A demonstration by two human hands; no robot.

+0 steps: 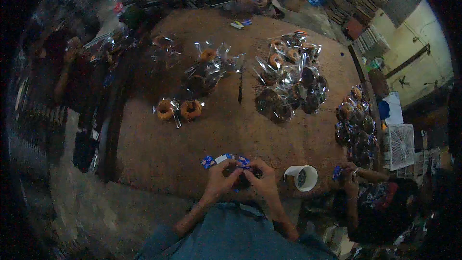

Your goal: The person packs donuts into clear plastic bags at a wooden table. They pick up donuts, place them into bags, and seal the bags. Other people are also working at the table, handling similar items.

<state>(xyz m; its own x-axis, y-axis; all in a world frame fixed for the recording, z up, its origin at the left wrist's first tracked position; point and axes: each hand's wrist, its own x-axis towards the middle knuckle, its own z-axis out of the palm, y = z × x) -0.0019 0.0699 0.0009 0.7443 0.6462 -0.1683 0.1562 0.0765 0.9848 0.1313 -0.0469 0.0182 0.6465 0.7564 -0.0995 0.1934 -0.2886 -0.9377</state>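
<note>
My left hand (223,173) and my right hand (262,174) meet at the near edge of the brown table. A small blue printed card (244,167) is pinched between their fingertips. Under the hands something dark is mostly hidden. Just beyond my fingers lie several more cards, among them a blue one (207,162) and a pale one (220,159). To the right of my right hand stands a white plastic container (293,172) with small greyish pieces inside, too small to make out.
Two brown rings (191,109) in clear plastic lie ahead, left of a large pile of wrapped rings (278,108). Another wrapped pile (355,126) lines the right edge. At right, a co-worker's hand (351,177) holds a blue card. Other people's hands (249,3) show at the far end.
</note>
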